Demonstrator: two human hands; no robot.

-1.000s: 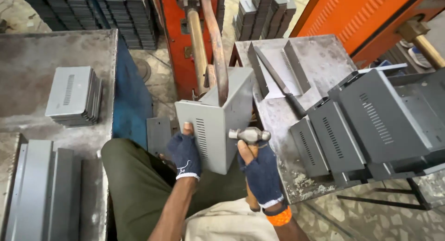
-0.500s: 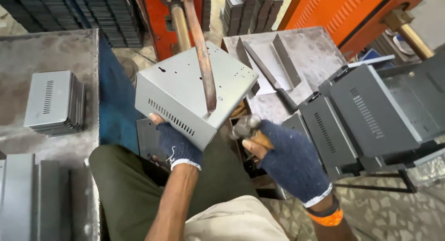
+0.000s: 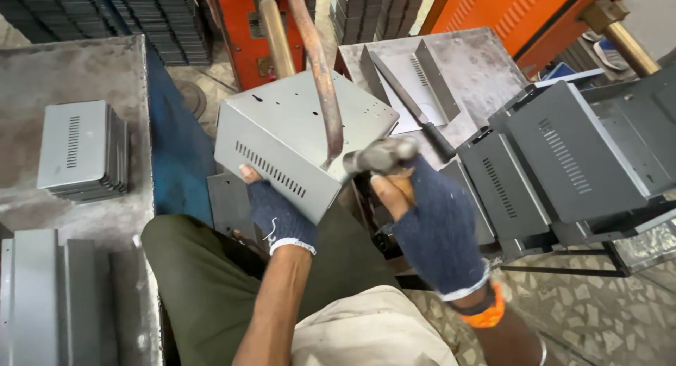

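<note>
Fingers (image 3: pixel 248 174) of my left hand (image 3: pixel 278 211) grip the box (image 3: pixel 296 137) from below, tipped near the bent rod (image 3: pixel 320 70) | right hand (image 3: pixel 433 229) clenched on hammer (image 3: pixel 380 155), head by box corner.

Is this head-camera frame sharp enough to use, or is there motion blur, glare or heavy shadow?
Head view: even, soft daylight, no harsh glare; the steel-headed hammer in the gloved right hand is smeared by motion, while the grey vented sheet-metal box held by the gloved left hand is sharper; frame edges bend slightly from the wide lens.
</note>
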